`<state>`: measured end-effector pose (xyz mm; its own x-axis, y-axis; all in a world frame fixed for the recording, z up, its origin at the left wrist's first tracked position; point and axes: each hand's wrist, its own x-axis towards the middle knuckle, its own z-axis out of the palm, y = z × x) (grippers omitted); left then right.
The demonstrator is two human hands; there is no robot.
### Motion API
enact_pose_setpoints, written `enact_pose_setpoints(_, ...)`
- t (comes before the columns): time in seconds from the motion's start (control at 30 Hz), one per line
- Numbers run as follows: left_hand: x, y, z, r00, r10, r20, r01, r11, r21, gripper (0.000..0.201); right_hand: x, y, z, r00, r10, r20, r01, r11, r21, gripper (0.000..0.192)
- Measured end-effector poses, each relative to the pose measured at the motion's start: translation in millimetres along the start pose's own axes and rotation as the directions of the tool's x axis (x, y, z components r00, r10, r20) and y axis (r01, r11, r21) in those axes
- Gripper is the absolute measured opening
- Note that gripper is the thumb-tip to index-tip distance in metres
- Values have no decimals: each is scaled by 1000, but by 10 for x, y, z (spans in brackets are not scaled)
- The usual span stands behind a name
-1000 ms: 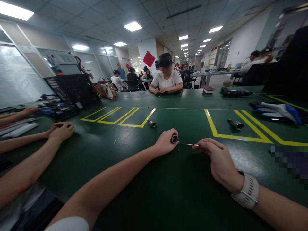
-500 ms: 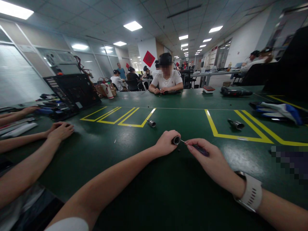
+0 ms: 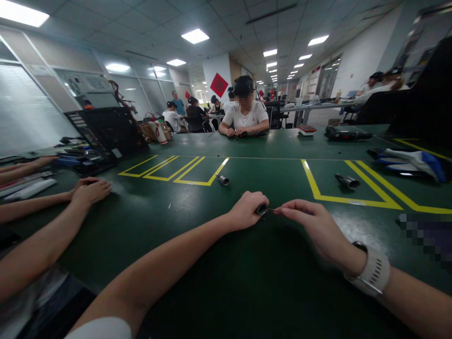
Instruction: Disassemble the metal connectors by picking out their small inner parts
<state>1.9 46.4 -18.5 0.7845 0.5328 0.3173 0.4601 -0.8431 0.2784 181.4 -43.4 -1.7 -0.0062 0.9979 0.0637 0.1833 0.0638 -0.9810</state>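
Left hand [image 3: 247, 209] curled around a small dark metal cylinder [image 3: 262, 208], open end facing right; cylinder held just above the green table [image 3: 226, 282], near the middle of the near edge zone. Right hand [image 3: 314, 226] pinches a thin screwdriver [image 3: 273, 209] between thumb and fingertips; only the slim metal shaft shows, handle hidden in the fingers. Shaft tip sits at the cylinder's mouth; whether it is inside cannot be told. The two hands are close together, almost touching at the cylinder. White watch strap [image 3: 370, 273] on the right wrist.

Beyond the hands: a second small cylinder [image 3: 222, 180] lies on the table just outside the corner of the yellow floor-tape boxes [image 3: 173, 170]. A longer dark tube part [image 3: 346, 181] lies inside the right-hand yellow outline [image 3: 353, 200], well apart from the hands.

Left side: a neighbour's clasped hands [image 3: 90, 190] rest on the table; further left another forearm beside white tools. An opened black computer case [image 3: 106, 134] stands behind them.

Far side: a person in a white shirt [image 3: 245, 117] seated across the table, hands together on its surface. A black power tool [image 3: 348, 135] and a blue-and-white cloth item [image 3: 409, 162] lie to the right rear.
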Motion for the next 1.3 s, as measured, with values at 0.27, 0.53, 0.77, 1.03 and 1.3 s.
enact_pose_setpoints(0.27, 19, -52, 30, 995, -74, -71, 64, 989, -134, 8, 74, 99, -10, 975, 206, 83, -219, 826, 520, 11)
enact_pose_setpoints(0.53, 12, -30, 13, 994, -89, -68, 84, 993, -79, 4, -5, 54, 47, 991, 124, -39, -104, 937, 332, 17)
enact_pose_setpoints(0.77, 2, -26, 15, 999, -20, -41, 20, 1000, 1, 3, 0, 52, 40, 995, 100, 3, -97, 957, 274, 15)
enact_pose_setpoints(1.03, 16, -80, 46, 997, -61, -56, 53, 990, -133, 8, 108, 121, -33, 962, 250, 107, -268, 808, 525, 9)
enact_pose_setpoints(1.3, 7, -31, 16, 999, -26, -36, 26, 1000, 11, 7, 15, 113, 44, 992, 129, -9, -119, 939, 322, 15)
